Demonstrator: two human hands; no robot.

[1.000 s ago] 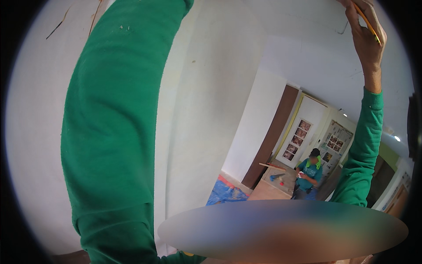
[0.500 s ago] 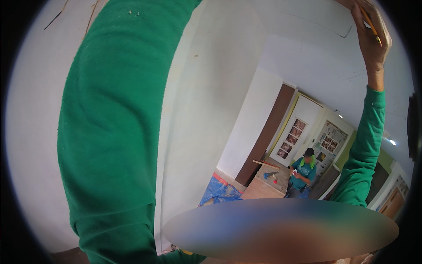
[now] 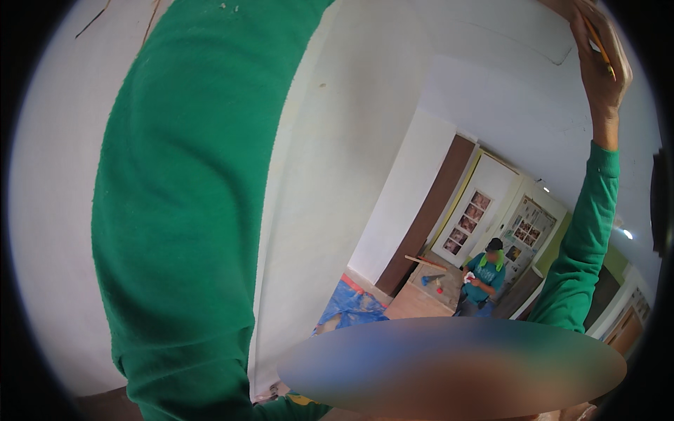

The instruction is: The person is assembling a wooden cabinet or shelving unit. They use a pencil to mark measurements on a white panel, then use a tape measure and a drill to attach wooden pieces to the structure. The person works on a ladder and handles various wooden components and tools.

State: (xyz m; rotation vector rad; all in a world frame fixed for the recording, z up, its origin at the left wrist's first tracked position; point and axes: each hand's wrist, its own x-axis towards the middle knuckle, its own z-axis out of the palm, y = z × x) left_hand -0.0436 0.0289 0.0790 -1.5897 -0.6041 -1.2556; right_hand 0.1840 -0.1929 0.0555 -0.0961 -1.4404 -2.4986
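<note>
My right hand (image 3: 607, 88) is raised at the upper right, its wrist bent below a pale ceiling surface. A yellow-orange pencil (image 3: 602, 49) lies held between its fingers, slanting down toward the wrist. The fingertips reach the dark rim of the picture, beside a brownish edge (image 3: 558, 7) that I cannot make out. My left arm, in a green sleeve (image 3: 186, 189), rises large and close on the left side. Its hand lies beyond the top of the picture. A pale panel or wall surface (image 3: 337, 154) stands just right of that sleeve.
Farther back, a person (image 3: 484, 270) in a teal shirt and dark cap holds something white beside a wooden worktable (image 3: 425, 298). Blue sheeting (image 3: 351, 305) covers part of the floor. White doors (image 3: 470, 217) stand behind. A blurred oval hides the bottom middle.
The view has shifted slightly. My right hand, still with the pencil, appears a little lower and farther right. The left sleeve has tilted slightly right at its top.
</note>
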